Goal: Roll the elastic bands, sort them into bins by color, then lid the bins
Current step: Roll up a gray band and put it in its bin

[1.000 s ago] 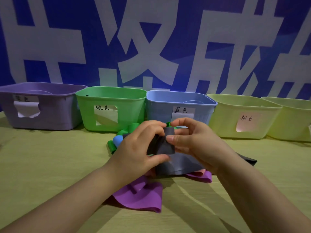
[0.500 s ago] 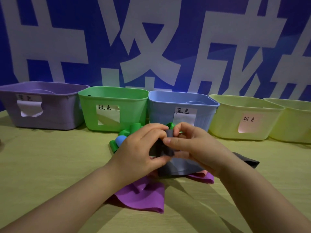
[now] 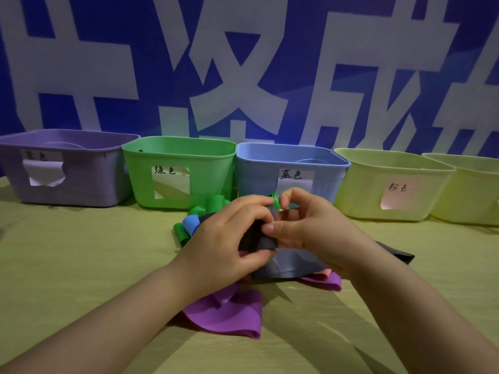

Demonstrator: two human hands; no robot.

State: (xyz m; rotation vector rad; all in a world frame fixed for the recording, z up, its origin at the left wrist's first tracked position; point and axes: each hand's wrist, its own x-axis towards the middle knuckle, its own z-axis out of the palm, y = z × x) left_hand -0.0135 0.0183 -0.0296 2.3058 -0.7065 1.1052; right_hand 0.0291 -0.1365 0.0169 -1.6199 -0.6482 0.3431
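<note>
Grey band (image 3: 291, 263), smooth and rubbery, one end rolled
Left hand (image 3: 221, 241) and right hand (image 3: 310, 228) both pinch that dark roll.

Five bins in a row at back of table (image 3: 81, 265), L to R: far-left bin (image 3: 81, 190), 2nd bin (image 3: 210, 182), middle bin (image 3: 256, 179), 4th bin (image 3: 364, 195), far-right bin (image 3: 472, 195), close side by side. Banner (image 3: 243, 63) behind them. Band pile (image 3: 190, 222) just in front of 2nd & middle bins. Left hand (image 3: 224, 241) & right hand (image 3: 313, 230) over pile, one band (image 3: 256, 238) pinched btw them. Flat band (image 3: 232, 317) nearest the person, partly under left wrist.
</note>
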